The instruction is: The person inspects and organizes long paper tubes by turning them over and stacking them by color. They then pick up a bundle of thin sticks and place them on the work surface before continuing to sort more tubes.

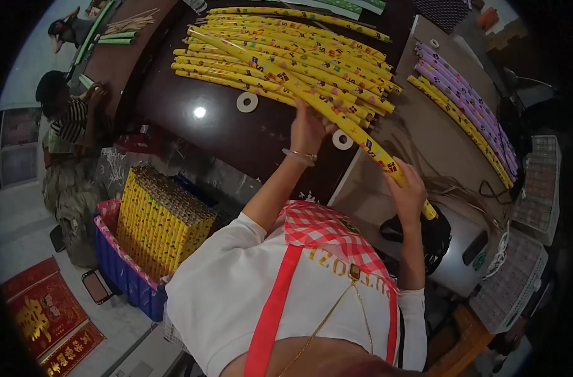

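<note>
A long yellow printed roll of wrapping paper (365,142) lies slantwise across my two hands, its far end over a pile of similar yellow rolls (286,53) on the dark table. My left hand (308,130) is closed round its middle, with the thumb along the side. Nearer its lower right end, the fingers of my right hand (409,187) are wrapped about it. One ring of white tape (342,140) sits just right of my left hand, and another tape ring (247,102) lies left of it, near the pile.
Purple rolls (465,107) and yellow ones lie on the brown board at right. Below left, a blue crate (128,270) holds many upright yellow rolls. A laptop (459,254) and wire baskets (509,279) stand at right. A person (73,113) sits at far left.
</note>
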The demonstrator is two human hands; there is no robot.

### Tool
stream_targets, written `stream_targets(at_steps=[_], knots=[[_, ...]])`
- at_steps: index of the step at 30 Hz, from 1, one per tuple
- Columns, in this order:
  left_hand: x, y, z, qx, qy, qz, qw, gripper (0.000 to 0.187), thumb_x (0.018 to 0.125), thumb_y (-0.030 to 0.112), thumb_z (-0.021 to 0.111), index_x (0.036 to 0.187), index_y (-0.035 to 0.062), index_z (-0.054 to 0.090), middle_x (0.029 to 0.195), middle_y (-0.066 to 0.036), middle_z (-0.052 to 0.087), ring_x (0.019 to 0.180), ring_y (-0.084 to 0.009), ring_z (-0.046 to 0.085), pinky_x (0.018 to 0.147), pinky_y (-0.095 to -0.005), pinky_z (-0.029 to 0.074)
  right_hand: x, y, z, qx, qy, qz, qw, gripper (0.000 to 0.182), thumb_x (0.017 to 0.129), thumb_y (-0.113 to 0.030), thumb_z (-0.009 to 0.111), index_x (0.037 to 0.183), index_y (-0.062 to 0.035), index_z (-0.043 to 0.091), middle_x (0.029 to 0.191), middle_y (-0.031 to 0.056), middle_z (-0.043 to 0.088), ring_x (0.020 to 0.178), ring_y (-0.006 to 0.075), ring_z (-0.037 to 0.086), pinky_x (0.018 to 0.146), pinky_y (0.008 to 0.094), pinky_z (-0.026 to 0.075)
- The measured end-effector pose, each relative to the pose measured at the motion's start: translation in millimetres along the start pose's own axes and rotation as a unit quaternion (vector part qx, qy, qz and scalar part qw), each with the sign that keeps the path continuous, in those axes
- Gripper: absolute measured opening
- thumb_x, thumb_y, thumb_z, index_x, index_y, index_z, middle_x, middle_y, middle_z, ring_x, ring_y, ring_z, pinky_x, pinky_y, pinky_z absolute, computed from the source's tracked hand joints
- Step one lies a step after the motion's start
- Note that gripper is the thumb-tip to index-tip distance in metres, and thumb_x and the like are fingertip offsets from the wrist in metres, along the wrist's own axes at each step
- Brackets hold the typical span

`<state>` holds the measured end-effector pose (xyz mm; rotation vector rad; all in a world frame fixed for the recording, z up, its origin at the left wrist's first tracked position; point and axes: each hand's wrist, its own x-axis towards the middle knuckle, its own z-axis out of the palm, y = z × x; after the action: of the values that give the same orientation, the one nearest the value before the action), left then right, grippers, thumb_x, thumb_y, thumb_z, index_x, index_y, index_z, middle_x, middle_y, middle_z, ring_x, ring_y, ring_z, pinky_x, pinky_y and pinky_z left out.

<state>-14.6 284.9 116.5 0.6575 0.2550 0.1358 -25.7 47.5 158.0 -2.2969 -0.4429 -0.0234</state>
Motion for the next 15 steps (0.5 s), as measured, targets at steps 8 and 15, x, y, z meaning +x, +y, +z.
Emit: stream_targets(at_steps=[8, 15], knots=[[-4, -15, 11, 0.13, 0.045, -0.023, 0.99, 0.031, 0.086, 0.024, 0.052, 0.106, 0.0007, 0.045, 0.1, -0.008, 0.058, 0.09, -0.0186, 0.059, 0.072, -0.0262, 0.05, -3, 4, 3, -0.022, -0.016, 0.022, 0.999, 0.034, 0.068, -0.009, 0.068, 0.101, -0.0078, 0.059, 0.091, 0.0074, 0.059, 0.081, 0.0241, 0.057, 0.07, 0.0327, 0.045], [21, 12, -18, 0.066, 0.085, 0.039, 0.993, 0.035, 0.089, 0.031, 0.045, 0.104, -0.0013, 0.047, 0.093, -0.01, 0.059, 0.086, -0.0184, 0.059, 0.073, -0.0287, 0.047, -7, 16, 1, -0.065, 0.018, -0.034, 0.997, 0.037, 0.067, -0.008, 0.068, 0.102, -0.0081, 0.059, 0.092, 0.0099, 0.058, 0.083, 0.0264, 0.056, 0.071, 0.0352, 0.044]])
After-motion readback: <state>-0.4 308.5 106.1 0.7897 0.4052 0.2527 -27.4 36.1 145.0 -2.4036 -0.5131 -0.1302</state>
